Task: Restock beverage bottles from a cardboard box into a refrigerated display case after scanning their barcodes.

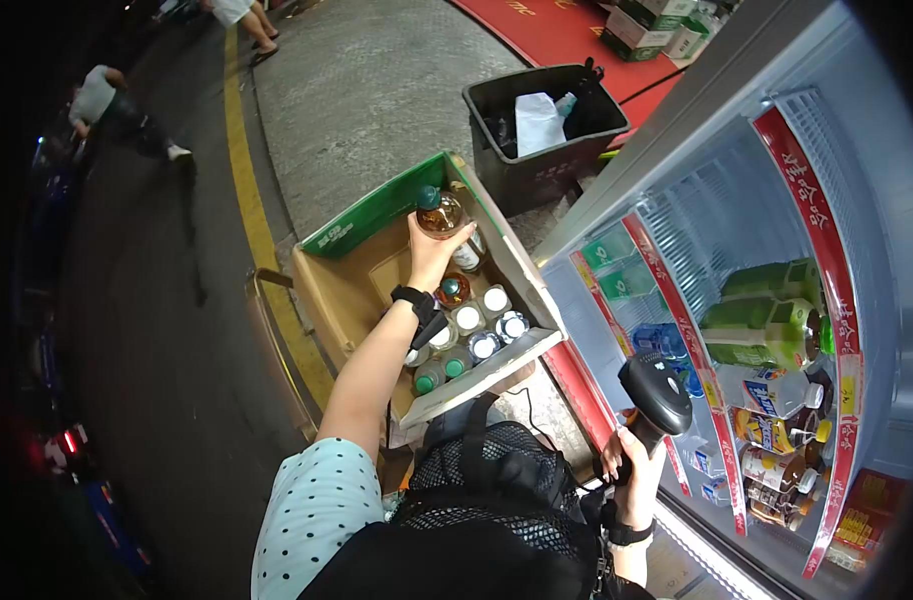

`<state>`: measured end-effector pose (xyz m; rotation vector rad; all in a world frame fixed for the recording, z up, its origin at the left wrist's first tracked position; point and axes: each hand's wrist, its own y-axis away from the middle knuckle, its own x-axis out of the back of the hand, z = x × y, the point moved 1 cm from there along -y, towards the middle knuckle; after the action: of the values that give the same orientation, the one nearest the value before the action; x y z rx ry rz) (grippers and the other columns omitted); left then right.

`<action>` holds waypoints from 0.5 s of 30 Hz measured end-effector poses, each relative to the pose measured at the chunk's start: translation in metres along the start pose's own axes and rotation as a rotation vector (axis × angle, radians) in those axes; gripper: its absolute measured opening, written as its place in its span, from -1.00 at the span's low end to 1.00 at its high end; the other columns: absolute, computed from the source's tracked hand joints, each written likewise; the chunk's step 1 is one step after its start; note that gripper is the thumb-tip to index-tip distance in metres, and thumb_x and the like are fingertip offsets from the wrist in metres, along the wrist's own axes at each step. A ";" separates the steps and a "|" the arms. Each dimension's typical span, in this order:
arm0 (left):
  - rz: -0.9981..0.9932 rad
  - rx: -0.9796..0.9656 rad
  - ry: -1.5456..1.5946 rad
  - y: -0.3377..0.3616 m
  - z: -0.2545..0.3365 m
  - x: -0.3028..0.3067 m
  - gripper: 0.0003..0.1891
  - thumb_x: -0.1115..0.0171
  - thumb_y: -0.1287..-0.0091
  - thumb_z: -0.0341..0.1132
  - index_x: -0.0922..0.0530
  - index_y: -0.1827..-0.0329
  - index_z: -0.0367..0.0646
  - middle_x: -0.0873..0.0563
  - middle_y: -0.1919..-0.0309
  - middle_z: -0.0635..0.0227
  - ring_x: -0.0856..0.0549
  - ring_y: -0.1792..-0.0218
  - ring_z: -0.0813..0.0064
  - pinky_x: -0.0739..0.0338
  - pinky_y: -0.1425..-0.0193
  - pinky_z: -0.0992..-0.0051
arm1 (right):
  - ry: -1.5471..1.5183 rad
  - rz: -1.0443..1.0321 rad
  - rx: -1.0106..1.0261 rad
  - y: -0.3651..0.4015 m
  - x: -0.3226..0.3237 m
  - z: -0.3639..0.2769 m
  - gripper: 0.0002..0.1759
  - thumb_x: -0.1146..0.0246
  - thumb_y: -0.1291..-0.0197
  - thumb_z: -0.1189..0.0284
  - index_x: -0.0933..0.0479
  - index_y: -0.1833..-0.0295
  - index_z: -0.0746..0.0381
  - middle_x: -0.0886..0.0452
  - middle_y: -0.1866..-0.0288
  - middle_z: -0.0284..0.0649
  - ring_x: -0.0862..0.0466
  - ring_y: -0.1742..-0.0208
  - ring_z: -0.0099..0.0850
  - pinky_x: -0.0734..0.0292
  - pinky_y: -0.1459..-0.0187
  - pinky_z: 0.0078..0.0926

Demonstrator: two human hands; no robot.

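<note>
My left hand (432, 258) is closed around a bottle of amber drink (441, 214) with a dark green cap, at the far side of an open cardboard box (342, 275). Below that hand, several more bottles stand upright in the box, among them another amber bottle (454, 290) and a bottle with a green cap (430, 377). Low on the right, my right hand (637, 470) grips the handle of a black handheld barcode scanner (657, 393). The scanner's head points up, close to the shelves of an open drinks fridge (677, 330).
A black bin (542, 170) with a white bag inside stands beyond the box. Green drink bottles (762, 330) and other bottles lie on the fridge shelves. Along the street at left runs a yellow kerb line (239, 150); a person (117, 105) walks there.
</note>
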<state>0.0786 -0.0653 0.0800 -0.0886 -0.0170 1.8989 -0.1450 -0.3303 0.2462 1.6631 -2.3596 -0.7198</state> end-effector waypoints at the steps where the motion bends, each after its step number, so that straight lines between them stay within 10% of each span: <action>1: 0.006 0.002 -0.030 0.000 -0.003 0.004 -0.31 -0.49 0.18 -0.37 -0.21 0.04 -0.25 -0.47 0.17 0.28 -0.50 0.15 0.49 -0.43 0.00 0.49 | -0.040 0.048 -0.003 0.004 0.003 0.005 -0.70 -0.18 -0.02 0.44 -0.31 0.14 0.33 -0.28 0.68 -0.37 -0.25 0.77 -0.61 -0.16 0.73 -0.67; 15: -0.664 0.464 -0.273 0.003 -0.098 0.009 -0.26 -0.53 0.27 -0.31 -0.29 0.00 -0.25 -0.50 0.18 0.28 -0.50 0.09 0.42 -0.34 -0.06 0.47 | -0.104 0.398 0.059 0.003 0.037 0.020 -0.77 -0.12 -0.09 0.52 -0.31 0.13 0.34 -0.31 0.68 -0.37 -0.28 0.76 -0.62 -0.22 0.72 -0.70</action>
<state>0.0798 -0.0613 -0.0185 0.4432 0.1869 1.2006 -0.1695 -0.3572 0.2250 1.1389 -2.6890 -0.6763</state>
